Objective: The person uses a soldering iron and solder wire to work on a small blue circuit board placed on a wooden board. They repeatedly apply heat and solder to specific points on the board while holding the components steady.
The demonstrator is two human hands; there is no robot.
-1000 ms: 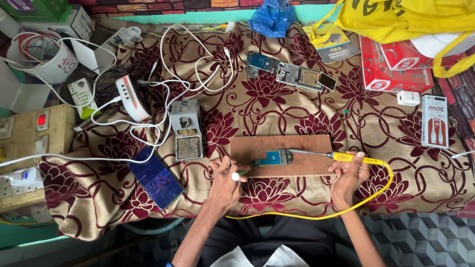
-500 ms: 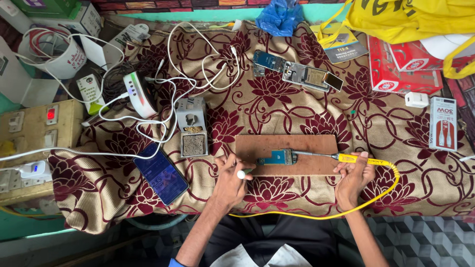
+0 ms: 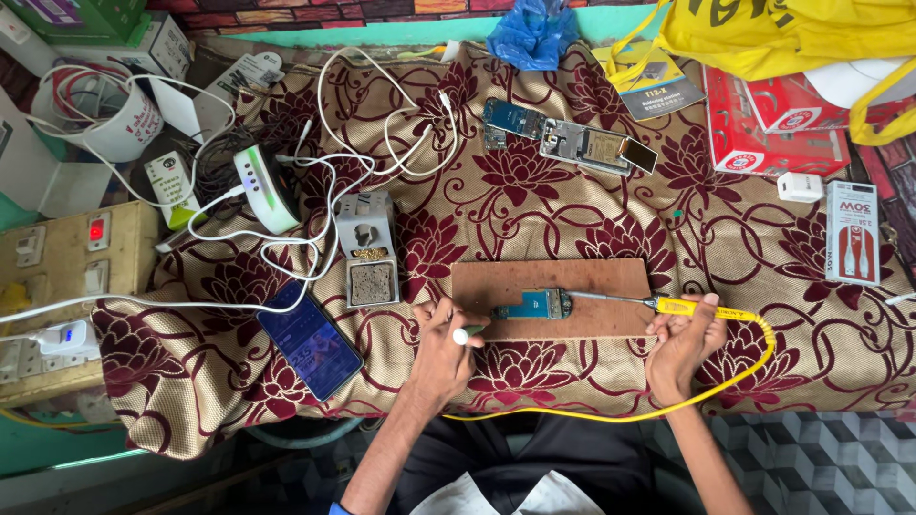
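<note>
The worktop, draped in a beige cloth with dark red flowers, carries a flat brown wooden board near its front edge, and on that board lies a small blue circuit board, the piece being worked on. The right hand is closed around the yellow handle of a soldering iron with a thin metal shaft, its tip touching the circuit board's right end, a yellow cord looping off below. The left hand is curled shut on a slim white-tipped tool, just left of the circuit board. I judge good work here needs the iron's tip held steady on one spot, and the wrists braced on the cloth. As for containers, a white round tub at far left holds coiled red and white wire, and a grey metal stand has a square tray filled with brassy cleaning wool.
</note>
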